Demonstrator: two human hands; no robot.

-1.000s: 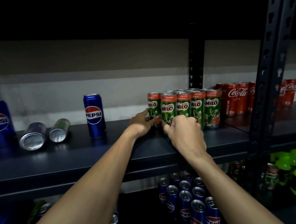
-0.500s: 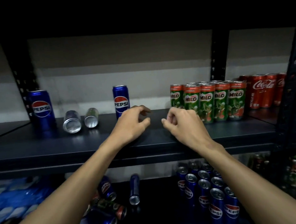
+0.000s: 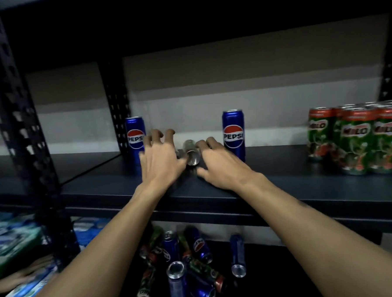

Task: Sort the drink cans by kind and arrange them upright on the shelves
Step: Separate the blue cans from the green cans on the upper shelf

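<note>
Now both hands have left the Milo block (image 3: 360, 139), which stands upright and packed at the shelf's (image 3: 283, 180) right end. They have shifted left to the toppled cans between the two upright Pepsi cans (image 3: 135, 138) (image 3: 233, 132). That kind looks settled, and I judge that righting the fallen cans comes next.

The left grip (image 3: 159, 160) arches with fingers spread wide apart over the spot where one fallen can lies hidden. The right grip (image 3: 223, 167) reaches in low, loosely bent and not yet closed, with its fingertips (image 3: 201, 145) against the flank of the lying silver-ended can (image 3: 192, 155). This can lies mid-depth on the shelf, its end toward the front edge. More cans lie jumbled on the lower shelf (image 3: 309, 251).
</note>
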